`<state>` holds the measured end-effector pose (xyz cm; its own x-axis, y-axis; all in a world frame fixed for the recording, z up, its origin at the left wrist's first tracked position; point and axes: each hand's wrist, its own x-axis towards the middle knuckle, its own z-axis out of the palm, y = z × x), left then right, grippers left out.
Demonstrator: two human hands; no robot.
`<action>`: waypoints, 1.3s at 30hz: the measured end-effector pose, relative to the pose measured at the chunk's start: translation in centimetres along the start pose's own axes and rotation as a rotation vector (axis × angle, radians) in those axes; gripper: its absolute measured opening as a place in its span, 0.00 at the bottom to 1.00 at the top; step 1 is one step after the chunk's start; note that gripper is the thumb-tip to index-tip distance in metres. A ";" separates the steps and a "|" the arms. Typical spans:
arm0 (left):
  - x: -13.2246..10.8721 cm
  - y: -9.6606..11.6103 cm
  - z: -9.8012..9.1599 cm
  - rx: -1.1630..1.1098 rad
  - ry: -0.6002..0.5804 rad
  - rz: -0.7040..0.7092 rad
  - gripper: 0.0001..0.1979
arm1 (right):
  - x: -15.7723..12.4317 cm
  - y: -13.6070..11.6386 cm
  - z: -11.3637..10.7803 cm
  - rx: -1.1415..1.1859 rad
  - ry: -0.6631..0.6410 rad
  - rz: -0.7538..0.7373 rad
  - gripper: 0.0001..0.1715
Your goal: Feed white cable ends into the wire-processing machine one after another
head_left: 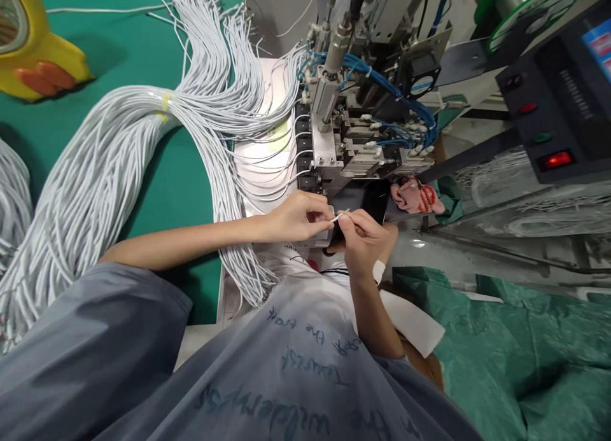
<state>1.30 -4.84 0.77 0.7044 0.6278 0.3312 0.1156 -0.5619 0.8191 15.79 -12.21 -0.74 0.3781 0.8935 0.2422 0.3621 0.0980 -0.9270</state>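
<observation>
Between my two hands, in front of the machine, is the end of a thin white cable [338, 217]. My left hand [301, 217] pinches it between thumb and fingertips. The fingers of my right hand [363, 234] are closed on the tip, where fine greenish-yellow strands show. Just beyond my hands stands a machine [327, 132] with metal cylinders and blue air tubes. Several white cables run into the row of black slots [305, 164] along its left side. They come from a large tied bundle of white cables [128, 119] on the green table mat.
A yellow duck-shaped object [42, 59] stands at the far left. On the right are a control box [558, 110] with a red lit switch, a green solder spool [534, 14] and a pink cloth [413, 196]. Green sheeting [539, 345] lies lower right.
</observation>
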 end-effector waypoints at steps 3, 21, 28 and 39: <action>-0.1 -0.4 -0.3 0.268 -0.010 0.179 0.12 | -0.1 -1.1 -0.1 -0.220 0.026 -0.141 0.12; 0.3 -0.5 0.0 -0.273 -0.077 -0.220 0.07 | 0.6 0.2 0.3 0.027 -0.006 -0.047 0.13; 0.3 -0.1 0.1 -0.150 0.014 -0.205 0.08 | 0.9 0.6 0.1 -0.176 0.127 -0.211 0.13; 0.2 -0.3 0.4 -0.240 0.035 -0.323 0.08 | 1.2 1.4 0.1 -0.404 0.184 -0.456 0.04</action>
<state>1.66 -4.73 0.40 0.6340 0.7716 0.0509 0.1573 -0.1932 0.9685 16.70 -10.95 -1.80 0.2370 0.7078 0.6655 0.8006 0.2458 -0.5465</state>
